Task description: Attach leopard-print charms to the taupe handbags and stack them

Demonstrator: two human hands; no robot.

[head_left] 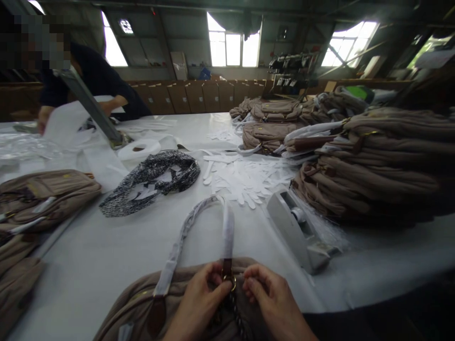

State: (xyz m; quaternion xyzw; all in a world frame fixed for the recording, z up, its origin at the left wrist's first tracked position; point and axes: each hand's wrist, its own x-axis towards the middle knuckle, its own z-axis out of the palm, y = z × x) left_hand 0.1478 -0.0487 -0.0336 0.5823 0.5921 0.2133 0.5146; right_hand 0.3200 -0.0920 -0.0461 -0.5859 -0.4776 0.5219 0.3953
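A taupe fabric handbag (199,289) lies at the near edge of the table, its handle (228,227) wrapped in white film and standing up in a loop. My left hand (204,293) pinches the gold ring (231,282) where the handle's brown leather tab meets the bag. A dark braided cord (237,315) hangs below that ring. Just right of the ring, my right hand (266,291) is closed, thumb against curled fingers; anything between them is too small to make out. Another brown leather tab (156,315) shows at the handle's left end.
A grey tape dispenser (302,232) stands right of the bag. Beyond lie white paper strips (245,177) and a black-and-white knitted band (156,177). Stacked taupe bags (384,166) fill the right; more bags (46,194) lie left. A person (95,80) works across the table.
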